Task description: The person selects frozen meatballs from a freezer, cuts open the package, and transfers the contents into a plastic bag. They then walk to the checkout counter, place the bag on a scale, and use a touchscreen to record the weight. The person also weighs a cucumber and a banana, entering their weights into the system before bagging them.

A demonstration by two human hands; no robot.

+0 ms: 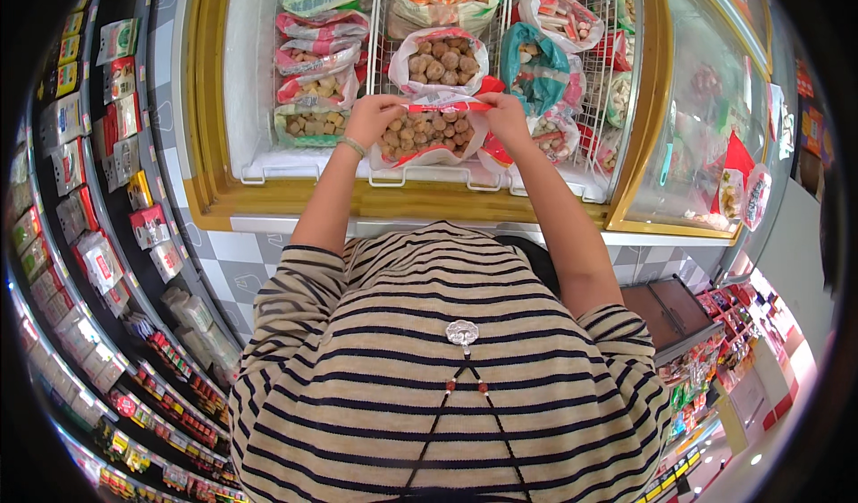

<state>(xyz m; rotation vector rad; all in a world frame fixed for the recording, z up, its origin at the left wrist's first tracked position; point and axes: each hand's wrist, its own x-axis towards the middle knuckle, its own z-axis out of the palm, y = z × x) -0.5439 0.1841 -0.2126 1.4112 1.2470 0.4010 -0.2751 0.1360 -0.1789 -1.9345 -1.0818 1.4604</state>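
Note:
In the open chest freezer, a plastic bag (477,142) of round brown frozen balls (429,134) lies close to the front wall. My left hand (374,119) pinches the left end of its red-and-white back rim (446,106). The right end of that rim is between the fingers of my right hand (504,115). The rim is stretched flat between both hands, above the balls. Just behind sits another open white bag (405,77) of larger brown balls (444,62). To the left of my left hand is a bag of tan cubes (312,125).
White wire dividers (598,94) part the freezer into sections. A teal bag (529,67) and a bag of red-and-white sticks (562,19) are at the right. A sliding glass lid (697,127) covers the right side. Stocked shelves (100,161) run along the left.

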